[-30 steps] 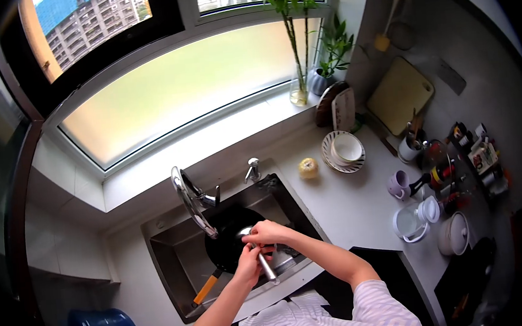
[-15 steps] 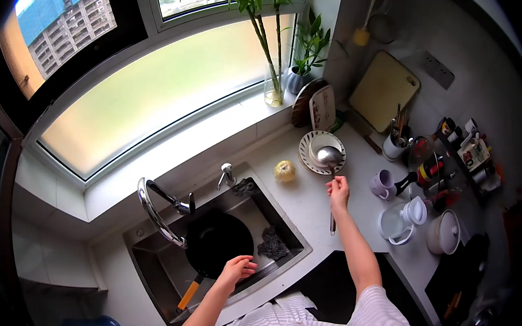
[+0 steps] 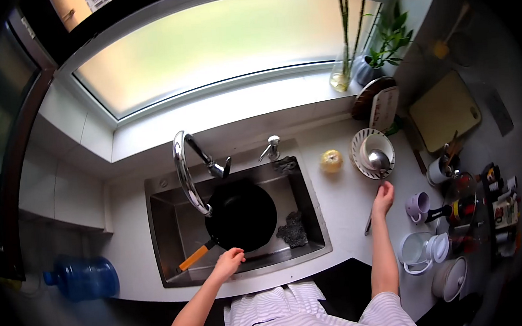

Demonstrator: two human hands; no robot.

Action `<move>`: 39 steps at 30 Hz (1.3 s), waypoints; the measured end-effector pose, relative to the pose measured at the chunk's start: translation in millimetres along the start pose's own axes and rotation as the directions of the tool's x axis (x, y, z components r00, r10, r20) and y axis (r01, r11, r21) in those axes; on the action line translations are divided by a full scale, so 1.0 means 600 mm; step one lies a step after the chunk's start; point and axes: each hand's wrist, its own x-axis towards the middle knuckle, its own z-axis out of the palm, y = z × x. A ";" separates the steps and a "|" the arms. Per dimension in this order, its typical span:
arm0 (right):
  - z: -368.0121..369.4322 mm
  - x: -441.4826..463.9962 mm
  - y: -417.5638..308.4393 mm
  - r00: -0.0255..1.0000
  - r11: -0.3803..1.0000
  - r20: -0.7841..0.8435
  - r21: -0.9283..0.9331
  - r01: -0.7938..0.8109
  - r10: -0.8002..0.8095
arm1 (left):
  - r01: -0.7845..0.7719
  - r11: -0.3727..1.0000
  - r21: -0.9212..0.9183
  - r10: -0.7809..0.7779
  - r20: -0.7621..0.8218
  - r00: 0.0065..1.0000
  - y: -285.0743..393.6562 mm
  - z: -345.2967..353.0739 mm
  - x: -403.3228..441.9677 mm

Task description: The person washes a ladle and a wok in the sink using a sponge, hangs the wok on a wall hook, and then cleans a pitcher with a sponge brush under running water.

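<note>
My right hand (image 3: 383, 199) is closed around the handle of a metal ladle (image 3: 378, 160). The ladle's head sits in a small white bowl (image 3: 367, 146), which stands on a plate with a dark-patterned rim (image 3: 357, 153). The handle's end sticks out below my hand. Over the sink's front edge, my left hand (image 3: 229, 261) is loosely curled with nothing visible in it. Close by, a black wok (image 3: 242, 216) with an orange-tipped handle (image 3: 196, 257) lies in the sink (image 3: 326, 247).
A tall faucet (image 3: 182, 169) arches over the wok. A dark scrubbing cloth (image 3: 292, 230) lies in the sink. A yellowish round item (image 3: 331, 161) sits left of the plate. Rightward stand a purple mug (image 3: 418, 204), a glass pitcher (image 3: 416, 252) and a lidded pot (image 3: 449, 280).
The view has swung, so the sink and counter appear farther right. The ladle's head has come down into the bowl. My left hand's fingers have curled in.
</note>
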 end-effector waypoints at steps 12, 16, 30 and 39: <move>0.229 -0.172 -0.283 0.530 0.769 0.613 0.217 0.601 -0.586 | 0.360 0.718 0.595 0.022 -0.537 0.843 -0.197 -0.121 0.031; 0.333 -0.172 -0.261 0.367 0.512 0.665 0.027 0.858 -0.650 | 0.392 0.705 0.590 -0.032 -0.526 0.850 -0.222 -0.129 0.039; 0.212 -0.337 -0.302 0.179 0.633 0.735 0.402 0.662 -0.654 | -0.092 0.725 0.682 0.236 -0.121 0.964 -0.216 -0.199 0.059; 0.344 -0.557 -0.189 0.073 0.442 0.813 0.236 0.865 -0.577 | -0.132 0.627 0.768 0.185 0.018 0.983 -0.193 -0.238 -0.008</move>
